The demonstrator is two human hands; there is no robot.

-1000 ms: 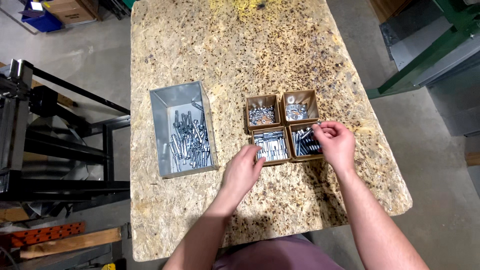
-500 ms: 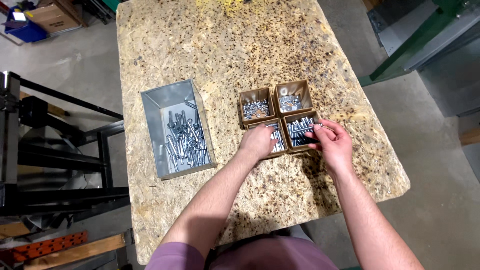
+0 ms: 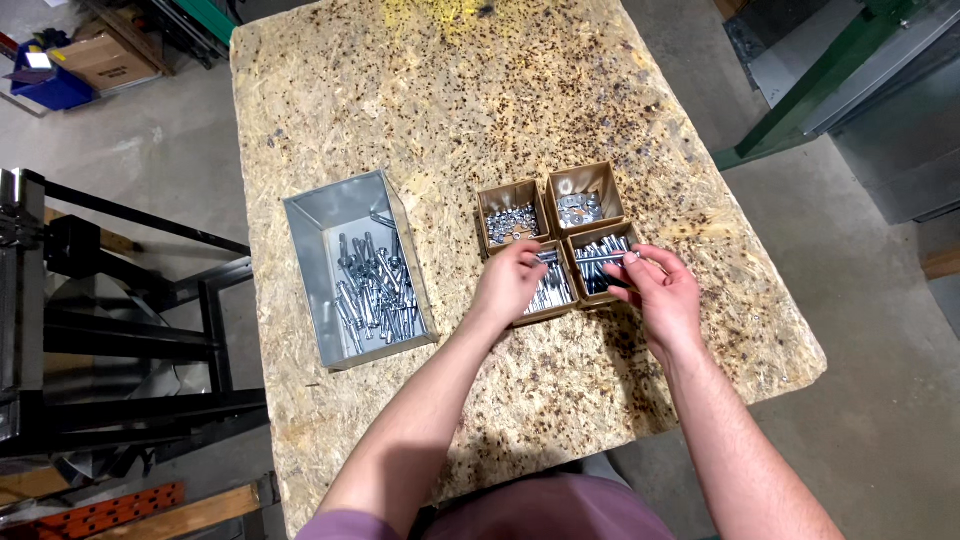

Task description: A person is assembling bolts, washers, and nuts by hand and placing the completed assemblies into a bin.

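Four small brown cardboard boxes (image 3: 585,180) stand in a square on the chipboard table (image 3: 500,90). The two far boxes hold nuts and washers, the two near ones hold bolts. My left hand (image 3: 508,283) rests over the near left box of bolts (image 3: 552,290), fingers curled into it. My right hand (image 3: 660,290) is at the near right box of bolts (image 3: 598,258), fingertips pinching a bolt (image 3: 612,257) above it. What my left fingers hold is hidden.
A grey metal bin (image 3: 358,266) with several loose bolts lies to the left of the boxes. A black metal frame (image 3: 100,300) stands left of the table. A green post (image 3: 800,90) is at the upper right, cartons (image 3: 95,55) at the upper left.
My left hand moved right onto the near left box. My right hand stayed at the near right box, with a bolt now in its fingertips. The camera view shifted.
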